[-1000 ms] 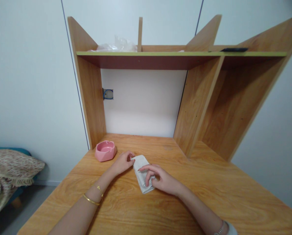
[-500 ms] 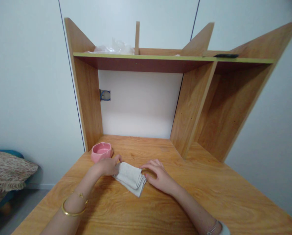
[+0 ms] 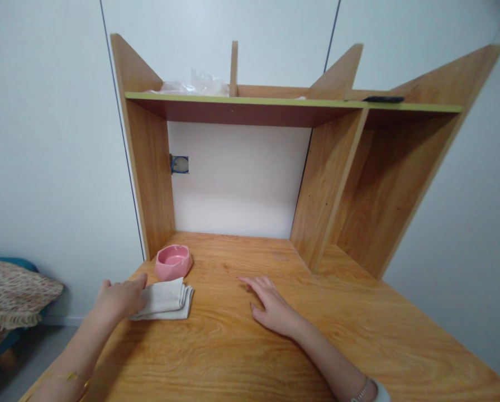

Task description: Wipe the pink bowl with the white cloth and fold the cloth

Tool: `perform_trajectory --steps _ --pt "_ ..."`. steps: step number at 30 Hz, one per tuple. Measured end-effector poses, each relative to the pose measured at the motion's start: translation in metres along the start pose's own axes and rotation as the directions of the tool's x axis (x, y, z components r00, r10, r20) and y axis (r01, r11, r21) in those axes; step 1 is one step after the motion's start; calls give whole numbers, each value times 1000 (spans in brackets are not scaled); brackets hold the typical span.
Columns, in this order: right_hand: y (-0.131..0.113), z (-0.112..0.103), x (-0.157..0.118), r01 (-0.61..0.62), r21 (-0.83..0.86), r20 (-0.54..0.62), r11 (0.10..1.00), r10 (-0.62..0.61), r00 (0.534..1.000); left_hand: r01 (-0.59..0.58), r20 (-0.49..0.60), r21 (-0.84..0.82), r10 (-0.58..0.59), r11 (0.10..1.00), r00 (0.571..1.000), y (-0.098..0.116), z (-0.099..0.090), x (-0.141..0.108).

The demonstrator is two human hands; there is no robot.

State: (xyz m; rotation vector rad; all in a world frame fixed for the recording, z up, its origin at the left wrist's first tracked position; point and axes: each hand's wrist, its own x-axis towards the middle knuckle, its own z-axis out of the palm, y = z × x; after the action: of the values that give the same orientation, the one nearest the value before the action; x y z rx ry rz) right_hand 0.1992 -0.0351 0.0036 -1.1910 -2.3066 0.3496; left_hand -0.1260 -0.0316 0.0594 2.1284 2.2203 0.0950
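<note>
A folded light grey cloth lies at the left part of the wooden desk, just in front of a pink faceted bowl. My left hand grips the cloth at its left end; the fingertips are partly hidden behind the hand. Nothing is in my right hand, which rests over the middle of the desk with its thumb and fingers apart. A gap of bare wood separates it from the cloth.
Wooden shelf uprights rise from the back of the desk. On the upper shelf lie a clear plastic bag and a dark flat object. A patterned fringed blanket is at the far left.
My left hand has carried the cloth leftward, to the front of the pink bowl. My right hand has come away from the cloth and stays near its earlier spot.
</note>
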Motion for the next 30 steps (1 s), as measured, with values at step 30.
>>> perform_trajectory --steps 30 --pt "-1 3 -1 -20 29 84 999 18 996 -363 -129 -74 352 929 927 38 22 -10"
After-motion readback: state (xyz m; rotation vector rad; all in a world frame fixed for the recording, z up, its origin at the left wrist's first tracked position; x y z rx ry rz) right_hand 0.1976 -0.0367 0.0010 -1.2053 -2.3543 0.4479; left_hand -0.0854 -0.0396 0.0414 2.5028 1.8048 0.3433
